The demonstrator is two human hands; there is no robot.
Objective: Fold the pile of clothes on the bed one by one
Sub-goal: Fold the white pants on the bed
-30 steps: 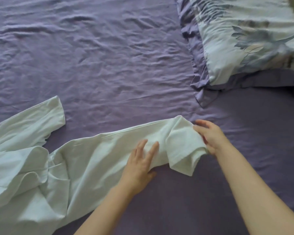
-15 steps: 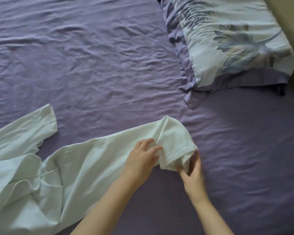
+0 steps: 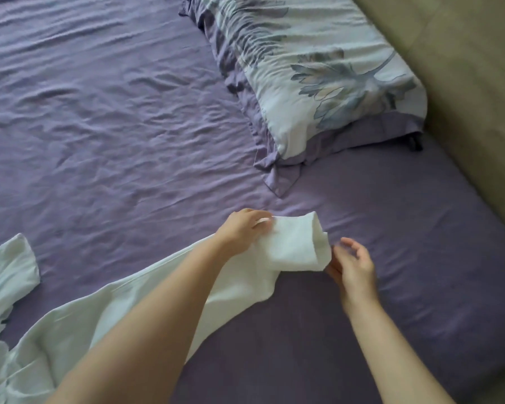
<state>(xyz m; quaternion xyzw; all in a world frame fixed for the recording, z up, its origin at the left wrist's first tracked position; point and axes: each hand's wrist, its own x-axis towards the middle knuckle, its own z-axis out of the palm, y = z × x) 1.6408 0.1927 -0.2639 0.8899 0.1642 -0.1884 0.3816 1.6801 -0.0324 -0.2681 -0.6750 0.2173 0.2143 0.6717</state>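
head view showed the pale garment (image 3: 146, 310) lying on the purple bed (image 3: 114, 141), its long axis running from lower left to the doubled-over end. left hand (image 3: 245, 228) pinched that end's far corner; right hand (image 3: 353, 263), fingers loosely spread, touched its near edge.

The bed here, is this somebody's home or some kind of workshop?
Most likely a home bedroom: a bed with a wrinkled purple sheet, a floral pillow by a padded headboard, and a pale garment being folded by hand.
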